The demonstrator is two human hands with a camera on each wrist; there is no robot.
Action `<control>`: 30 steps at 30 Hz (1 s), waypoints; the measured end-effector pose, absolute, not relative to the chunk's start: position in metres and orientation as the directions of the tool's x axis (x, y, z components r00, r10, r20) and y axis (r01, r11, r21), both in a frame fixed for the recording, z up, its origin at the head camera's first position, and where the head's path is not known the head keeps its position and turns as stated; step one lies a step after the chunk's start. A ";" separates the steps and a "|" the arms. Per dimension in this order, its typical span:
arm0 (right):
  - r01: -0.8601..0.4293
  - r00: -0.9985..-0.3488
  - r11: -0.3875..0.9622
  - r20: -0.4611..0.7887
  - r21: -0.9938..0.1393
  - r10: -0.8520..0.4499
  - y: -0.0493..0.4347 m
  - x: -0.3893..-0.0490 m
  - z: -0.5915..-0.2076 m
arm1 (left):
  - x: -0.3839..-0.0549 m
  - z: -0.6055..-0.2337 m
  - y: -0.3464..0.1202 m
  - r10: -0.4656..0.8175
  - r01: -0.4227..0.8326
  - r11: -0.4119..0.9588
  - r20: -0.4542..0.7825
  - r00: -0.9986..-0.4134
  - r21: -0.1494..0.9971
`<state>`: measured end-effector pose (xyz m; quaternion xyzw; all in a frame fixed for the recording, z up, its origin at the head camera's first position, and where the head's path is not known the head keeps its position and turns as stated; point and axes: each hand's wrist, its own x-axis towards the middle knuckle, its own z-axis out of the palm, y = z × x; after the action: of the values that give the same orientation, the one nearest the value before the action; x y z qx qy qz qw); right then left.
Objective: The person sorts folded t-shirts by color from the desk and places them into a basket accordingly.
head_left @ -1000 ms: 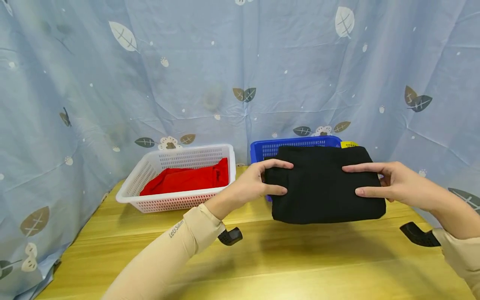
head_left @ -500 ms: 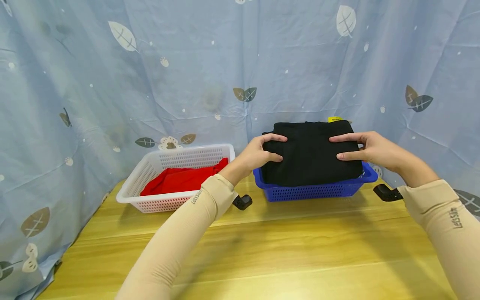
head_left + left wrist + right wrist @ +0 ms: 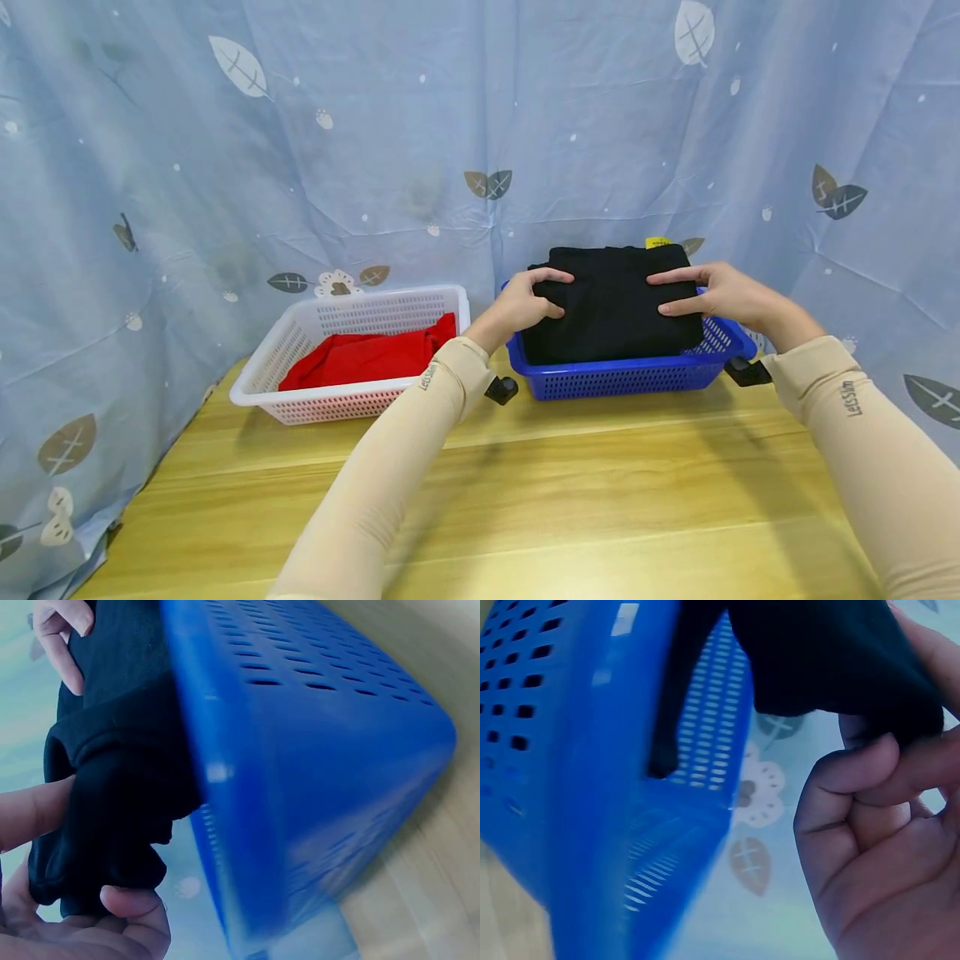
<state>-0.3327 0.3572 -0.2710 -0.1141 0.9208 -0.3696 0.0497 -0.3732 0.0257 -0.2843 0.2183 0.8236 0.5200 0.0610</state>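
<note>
A folded black garment (image 3: pixel 611 304) lies over the blue basket (image 3: pixel 622 379), its near edge down inside the front rim. At its left end my left hand (image 3: pixel 521 304) grips the folds, thumb and fingers around the layered edge, which shows as a thick roll of black cloth (image 3: pixel 112 802) in the left wrist view. My right hand (image 3: pixel 723 296) holds the opposite end. From the right wrist view, that hand's fingers (image 3: pixel 855 769) are curled under the cloth's edge, and more black fabric hangs inside the basket below. A yellow label (image 3: pixel 657 242) shows behind the garment.
To the left stands a white basket (image 3: pixel 322 406) with a folded red cloth (image 3: pixel 367 358) in it. Both baskets rest on a wooden table (image 3: pixel 585 492). A blue leaf-print curtain (image 3: pixel 390 167) hangs close behind. Black wrist-camera mounts (image 3: pixel 501 390) jut from under both sleeves.
Both hands have carried the black garment away from me, from in front of the blue basket to over it, then slightly left and lower into it.
</note>
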 end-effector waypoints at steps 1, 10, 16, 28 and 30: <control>-0.171 -0.969 0.703 -0.013 -0.690 -0.248 0.357 -0.334 -0.274 | -0.374 -0.287 0.026 0.421 0.289 0.377 0.115 -0.900 0.880; -0.159 -0.957 0.699 -0.065 -0.697 -0.282 0.351 -0.336 -0.289 | -0.377 -0.303 0.026 0.466 0.331 0.496 0.075 -0.882 0.802; -0.210 -0.944 0.731 -0.061 -0.650 -0.325 0.343 -0.343 -0.295 | -0.374 -0.305 0.027 0.446 0.378 0.633 0.080 -0.891 0.676; -0.224 -0.948 0.814 -0.074 -0.536 -0.309 0.346 -0.343 -0.302 | -0.368 -0.312 0.038 0.413 0.439 0.795 0.156 -0.897 0.418; -0.227 -0.952 0.832 -0.067 -0.507 -0.300 0.347 -0.342 -0.302 | -0.366 -0.313 0.038 0.398 0.436 0.814 0.177 -0.900 0.384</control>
<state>-0.3420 0.3474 -0.3022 -0.1380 0.9543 -0.2551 0.0720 -0.3657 0.0385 -0.3128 0.2191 0.9513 0.2122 -0.0441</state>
